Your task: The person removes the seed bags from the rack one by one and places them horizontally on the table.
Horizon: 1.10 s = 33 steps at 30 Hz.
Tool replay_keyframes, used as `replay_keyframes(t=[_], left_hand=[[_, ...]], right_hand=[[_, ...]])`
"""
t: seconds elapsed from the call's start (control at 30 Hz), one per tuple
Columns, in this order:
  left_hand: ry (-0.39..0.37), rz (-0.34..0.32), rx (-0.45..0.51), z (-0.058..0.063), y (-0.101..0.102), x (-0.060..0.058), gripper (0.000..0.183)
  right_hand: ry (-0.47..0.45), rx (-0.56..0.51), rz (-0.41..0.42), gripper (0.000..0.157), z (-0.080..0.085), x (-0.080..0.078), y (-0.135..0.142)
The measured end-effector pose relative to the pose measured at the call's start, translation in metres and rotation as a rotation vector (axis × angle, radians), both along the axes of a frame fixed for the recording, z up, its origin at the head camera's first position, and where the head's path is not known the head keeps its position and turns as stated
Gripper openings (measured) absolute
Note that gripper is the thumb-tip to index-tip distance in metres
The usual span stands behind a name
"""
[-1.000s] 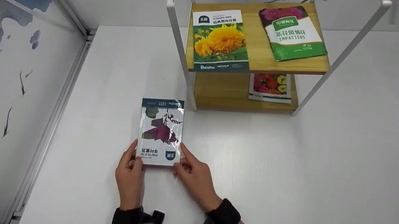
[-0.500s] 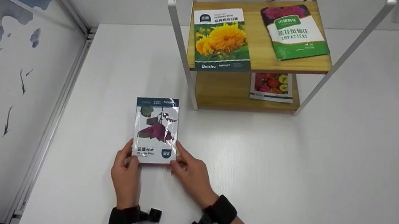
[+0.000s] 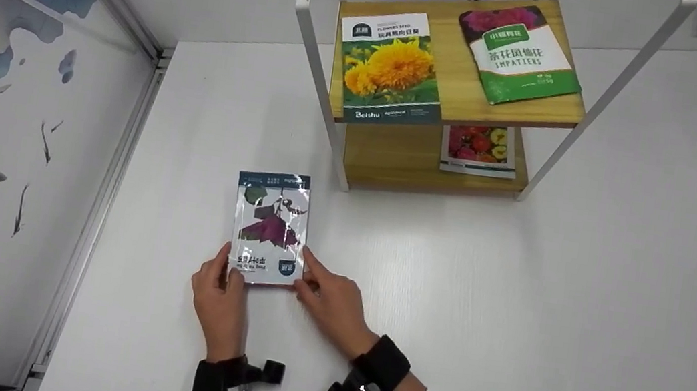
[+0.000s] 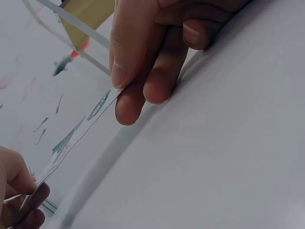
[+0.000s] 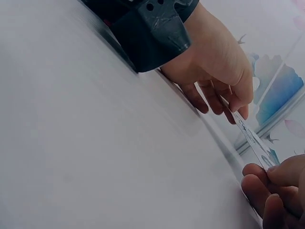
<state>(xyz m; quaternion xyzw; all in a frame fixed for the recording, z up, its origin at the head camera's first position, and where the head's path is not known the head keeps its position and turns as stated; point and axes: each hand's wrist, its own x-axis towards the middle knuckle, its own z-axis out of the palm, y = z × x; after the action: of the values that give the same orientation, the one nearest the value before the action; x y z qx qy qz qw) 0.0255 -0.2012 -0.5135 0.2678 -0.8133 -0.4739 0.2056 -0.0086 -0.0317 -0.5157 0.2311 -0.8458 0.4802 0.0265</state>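
Note:
A seed packet with a purple-leaf picture and a dark blue band is upside down in the head view. My left hand pinches its lower left corner, thumb on top, and my right hand pinches the lower right corner. Seen edge-on in the left wrist view, the packet spans between the right hand and the left hand. Its near edge is raised off the white surface, with a shadow beneath. The right wrist view shows the left hand and right hand at its ends.
Behind stands a two-tier wooden shelf with white metal posts. A yellow-flower packet and a green impatiens packet lie on the upper tier. Another flower packet is on the lower tier. A patterned wall panel borders the left.
Both hands have shifted slightly left with the packet in the head view, mostly during the first half second. The grip stays the same. The shelf packets have not changed places on the shelf.

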Motion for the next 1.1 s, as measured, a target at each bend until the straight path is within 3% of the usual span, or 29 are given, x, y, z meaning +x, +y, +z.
replay_keyframes(t=[0.43,1.1], left_hand=[[-0.031,-0.041,-0.018,0.0,-0.0014,0.0,0.037],[-0.106,-0.049,-0.124,0.0029,-0.003,-0.0009,0.037]], right_hand=[[-0.175,0.03,-0.007,0.052,0.0037,-0.001,-0.0024],[-0.285,0.025,0.025,0.05,0.0084,-0.0057,-0.0025]])
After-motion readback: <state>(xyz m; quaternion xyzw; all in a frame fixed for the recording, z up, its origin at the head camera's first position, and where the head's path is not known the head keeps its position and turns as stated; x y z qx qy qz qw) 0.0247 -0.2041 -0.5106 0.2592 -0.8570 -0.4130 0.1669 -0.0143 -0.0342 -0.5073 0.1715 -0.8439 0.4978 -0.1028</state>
